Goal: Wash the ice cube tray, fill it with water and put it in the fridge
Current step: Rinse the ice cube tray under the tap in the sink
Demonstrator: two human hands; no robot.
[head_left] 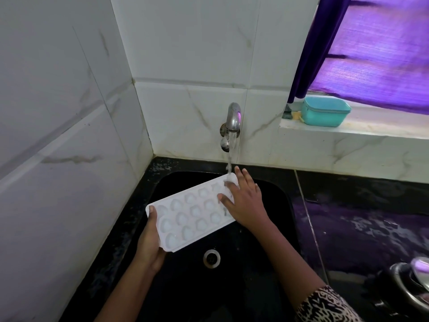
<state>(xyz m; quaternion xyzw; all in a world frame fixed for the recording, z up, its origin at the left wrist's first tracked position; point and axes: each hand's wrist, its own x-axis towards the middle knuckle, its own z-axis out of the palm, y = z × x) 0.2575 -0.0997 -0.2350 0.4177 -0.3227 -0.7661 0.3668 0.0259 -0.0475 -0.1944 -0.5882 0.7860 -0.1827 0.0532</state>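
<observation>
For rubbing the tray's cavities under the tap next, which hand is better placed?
Likely right. The right hand lies open on the ice cube tray beside the water stream, free to move; the left hand grips the near end, holding the tray up.

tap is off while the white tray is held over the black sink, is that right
No, the tap is running, not off: the head view shows water falling from it onto the far end of the tray. The white tray is indeed held over the black sink.
</observation>
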